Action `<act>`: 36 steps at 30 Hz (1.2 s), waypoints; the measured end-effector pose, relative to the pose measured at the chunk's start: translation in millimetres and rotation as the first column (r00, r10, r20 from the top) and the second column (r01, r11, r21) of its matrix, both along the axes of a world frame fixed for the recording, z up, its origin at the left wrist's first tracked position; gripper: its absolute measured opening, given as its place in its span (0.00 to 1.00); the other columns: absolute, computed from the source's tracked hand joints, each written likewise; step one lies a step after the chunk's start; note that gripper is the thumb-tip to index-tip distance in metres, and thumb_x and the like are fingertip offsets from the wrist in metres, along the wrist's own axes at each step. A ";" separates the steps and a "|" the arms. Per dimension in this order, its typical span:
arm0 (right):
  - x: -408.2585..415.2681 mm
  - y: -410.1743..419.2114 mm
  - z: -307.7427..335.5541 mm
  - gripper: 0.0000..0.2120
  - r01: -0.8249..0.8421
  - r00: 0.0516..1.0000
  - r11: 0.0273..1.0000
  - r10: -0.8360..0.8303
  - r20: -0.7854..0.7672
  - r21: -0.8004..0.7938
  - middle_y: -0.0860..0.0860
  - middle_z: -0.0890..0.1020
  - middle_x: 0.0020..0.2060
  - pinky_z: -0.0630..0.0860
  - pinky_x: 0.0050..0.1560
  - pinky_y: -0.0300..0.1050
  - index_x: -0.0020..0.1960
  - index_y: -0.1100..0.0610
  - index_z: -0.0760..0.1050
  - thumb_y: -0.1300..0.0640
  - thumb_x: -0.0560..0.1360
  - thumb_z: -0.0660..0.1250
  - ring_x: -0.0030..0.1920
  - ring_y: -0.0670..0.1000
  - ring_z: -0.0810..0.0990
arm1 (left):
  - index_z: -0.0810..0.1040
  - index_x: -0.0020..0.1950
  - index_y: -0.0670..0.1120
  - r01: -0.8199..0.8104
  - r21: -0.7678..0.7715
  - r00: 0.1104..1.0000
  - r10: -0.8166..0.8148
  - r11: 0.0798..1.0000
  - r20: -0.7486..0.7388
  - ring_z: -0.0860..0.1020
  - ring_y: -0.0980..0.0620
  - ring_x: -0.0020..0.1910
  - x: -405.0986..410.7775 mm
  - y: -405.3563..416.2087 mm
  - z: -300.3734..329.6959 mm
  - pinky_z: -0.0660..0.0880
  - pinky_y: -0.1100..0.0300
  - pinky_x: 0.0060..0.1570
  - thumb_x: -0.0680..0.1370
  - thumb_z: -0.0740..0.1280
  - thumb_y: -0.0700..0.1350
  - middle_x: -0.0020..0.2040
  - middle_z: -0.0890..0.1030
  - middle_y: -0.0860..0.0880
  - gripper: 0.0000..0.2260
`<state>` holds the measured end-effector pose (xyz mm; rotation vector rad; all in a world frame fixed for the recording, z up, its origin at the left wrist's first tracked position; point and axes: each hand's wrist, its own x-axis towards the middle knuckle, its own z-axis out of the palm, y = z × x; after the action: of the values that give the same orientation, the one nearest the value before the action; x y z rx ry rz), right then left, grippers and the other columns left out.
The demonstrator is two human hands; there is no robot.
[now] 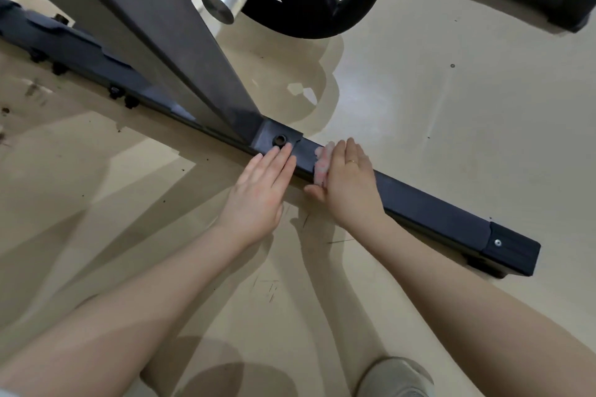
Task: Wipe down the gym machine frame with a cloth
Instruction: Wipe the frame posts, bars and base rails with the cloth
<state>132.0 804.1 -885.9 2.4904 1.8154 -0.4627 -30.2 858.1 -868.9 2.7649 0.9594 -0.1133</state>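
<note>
Left hand point(258, 190): flat, fingers straight, braced on base rail point(429, 203). Right hand point(346, 182): flat, pressing pink cloth point(321, 166) onto the rail beside the bolted upright point(180, 51). Risk: cloth snagging on the bracket bolt point(279, 139) (likely); head meeting the overhead weight plate point(309, 0).

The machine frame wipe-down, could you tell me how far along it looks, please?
Done: nothing shows as finished; the frame gives no clear sign of wiped areas. In hand: the right hand presses a pink cloth flat on the floor bar, while the left hand rests beside the bolt plate. Left: seemingly the bar's end cap and the grey upright.
</note>
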 end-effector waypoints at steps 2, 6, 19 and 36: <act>-4.3 22.9 -13.9 0.38 -0.085 0.993 0.996 0.087 0.078 -0.029 0.67 0.61 0.72 0.56 0.74 0.55 0.74 0.70 0.53 0.43 0.78 0.57 0.73 0.65 0.60 | 0.72 0.67 0.36 0.036 0.021 0.999 -0.036 0.999 -0.015 0.70 0.42 0.67 -2.6 0.2 -3.3 0.62 0.50 0.68 0.69 0.50 0.41 0.69 0.71 0.40 0.28; 11.0 28.2 -4.1 0.34 -0.259 0.961 0.964 0.263 0.081 -0.054 0.60 0.71 0.65 0.68 0.62 0.49 0.72 0.65 0.60 0.45 0.76 0.65 0.63 0.60 0.72 | 0.72 0.67 0.38 0.086 0.065 0.996 -0.083 0.994 -0.038 0.72 0.43 0.66 -6.1 3.5 -5.3 0.66 0.50 0.66 0.70 0.50 0.39 0.68 0.72 0.42 0.27; 20.0 7.0 -20.1 0.18 -0.182 0.950 0.934 0.086 0.299 0.309 0.54 0.76 0.31 0.65 0.28 0.46 0.41 0.58 0.77 0.50 0.81 0.56 0.30 0.56 0.74 | 0.71 0.68 0.37 0.072 0.061 0.994 -0.066 0.996 -0.092 0.71 0.41 0.67 -2.3 -0.2 2.1 0.67 0.45 0.64 0.62 0.70 0.35 0.70 0.70 0.40 0.33; 73.2 -65.8 -26.4 0.11 -0.156 0.956 0.929 0.057 0.287 0.335 0.57 0.76 0.35 0.69 0.37 0.49 0.47 0.63 0.77 0.56 0.77 0.61 0.34 0.60 0.76 | 0.66 0.72 0.40 0.010 0.036 0.994 -0.006 0.999 -0.107 0.65 0.39 0.71 19.6 -15.1 2.6 0.51 0.52 0.71 0.63 0.72 0.33 0.71 0.66 0.37 0.37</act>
<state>205.2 738.3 -912.3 2.4811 2.0518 0.2295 -10.6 843.0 -866.3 2.8208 0.9853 -0.2500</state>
